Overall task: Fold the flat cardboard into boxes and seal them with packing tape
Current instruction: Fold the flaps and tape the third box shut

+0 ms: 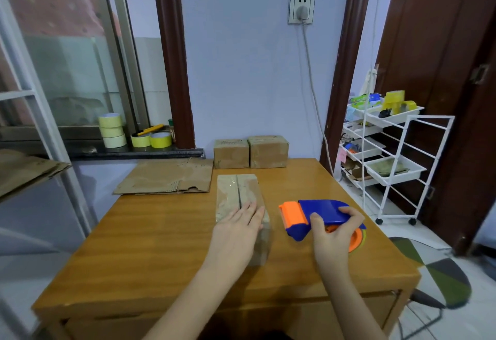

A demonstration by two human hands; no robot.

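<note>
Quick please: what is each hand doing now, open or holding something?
Left hand: open, flat on the box.
Right hand: grips the tape dispenser.

Two bare forearms reach in from the bottom edge toward twelve o'clock. The left hand [237,228] lies palm down, fingers straight and close together, pointing to about one o'clock, pressing flat on a surface. The right hand [334,235], at three o'clock from it, curls its grip, thumb toward the left, fingers wrapped over the top.

A white wire cart [389,151] stands at three o'clock. A wall socket [301,8] sits at twelve, its cord [311,81] hanging down.
</note>
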